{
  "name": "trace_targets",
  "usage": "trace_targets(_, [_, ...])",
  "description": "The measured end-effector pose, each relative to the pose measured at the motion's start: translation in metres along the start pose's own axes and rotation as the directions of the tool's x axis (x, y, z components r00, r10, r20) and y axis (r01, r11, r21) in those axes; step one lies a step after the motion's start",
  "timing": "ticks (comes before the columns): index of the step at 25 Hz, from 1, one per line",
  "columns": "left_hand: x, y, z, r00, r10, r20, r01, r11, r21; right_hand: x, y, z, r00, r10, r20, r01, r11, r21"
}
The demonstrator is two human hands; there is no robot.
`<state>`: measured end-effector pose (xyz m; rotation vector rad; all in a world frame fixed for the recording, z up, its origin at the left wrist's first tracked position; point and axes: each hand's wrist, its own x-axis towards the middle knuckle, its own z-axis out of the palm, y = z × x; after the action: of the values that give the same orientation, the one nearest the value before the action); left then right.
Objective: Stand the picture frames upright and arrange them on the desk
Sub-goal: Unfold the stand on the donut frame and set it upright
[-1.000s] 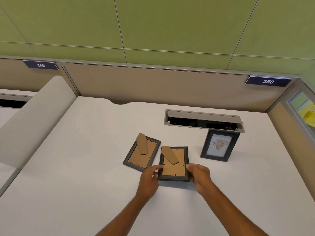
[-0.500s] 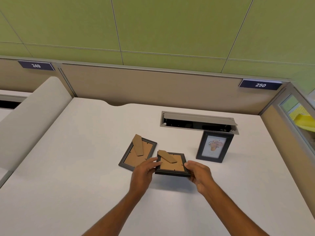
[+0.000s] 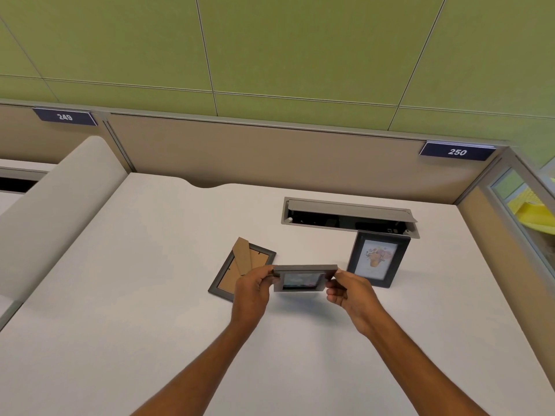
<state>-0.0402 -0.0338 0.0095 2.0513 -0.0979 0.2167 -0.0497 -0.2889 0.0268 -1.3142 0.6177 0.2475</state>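
A small dark picture frame (image 3: pixel 304 277) is held above the white desk (image 3: pixel 150 295), tipped so its glass front faces me. My left hand (image 3: pixel 252 291) grips its left side and my right hand (image 3: pixel 350 294) grips its right side. A second dark frame (image 3: pixel 240 268) lies face down on the desk just left of my hands, its brown cardboard back and stand showing. A third frame (image 3: pixel 378 259) with a flower picture stands upright to the right, near the back.
An open grey cable tray (image 3: pixel 348 214) is sunk into the desk right behind the standing frame. A beige partition (image 3: pixel 270 157) runs along the back and right sides. A rounded divider (image 3: pixel 54 211) borders the desk's left side.
Both hands lifted the middle frame off the desk and turned it from back-up to front toward me. The other two frames stayed where they were.
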Motion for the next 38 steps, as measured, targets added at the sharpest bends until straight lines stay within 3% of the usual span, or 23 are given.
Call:
trace_targets(7, [0.023,0.007,0.000,0.994,-0.104,-0.033,0.101,0.991,-0.092,-0.001,-0.004,0.003,0.997,-0.037,0.063,0.040,0.998,-0.053])
trace_targets(16, [0.040,0.006,-0.004,0.957,-0.267,0.116,0.288,0.925,-0.246,0.003,-0.011,0.007,0.994,-0.100,0.044,0.106,0.982,-0.156])
trace_targets(20, [0.044,0.011,-0.002,0.925,-0.332,0.186,0.378,0.861,-0.341,0.001,-0.013,0.010,0.988,-0.079,0.132,0.094,0.989,-0.112])
trace_targets(23, [0.044,0.017,-0.002,0.903,-0.361,0.234,0.425,0.828,-0.365,0.001,-0.011,0.013,0.993,-0.037,0.116,0.042,0.998,-0.040])
trace_targets(26, [0.045,0.023,0.000,0.845,-0.415,0.338,0.521,0.783,-0.341,0.002,-0.009,0.014,0.997,-0.004,0.082,0.000,0.999,0.041])
trace_targets(30, [0.045,0.022,0.007,0.647,-0.561,0.516,0.737,0.633,-0.236,0.006,-0.005,0.013,0.997,0.015,0.078,-0.018,0.999,0.045])
trace_targets(32, [0.045,0.017,0.012,0.592,-0.563,0.577,0.783,0.572,-0.245,0.009,-0.003,0.014,0.997,0.021,0.075,-0.025,0.998,0.051])
trace_targets(38, [0.058,0.015,0.028,0.595,-0.556,0.581,0.797,0.500,-0.339,0.020,-0.003,0.014,0.998,0.002,0.066,-0.004,1.000,0.030])
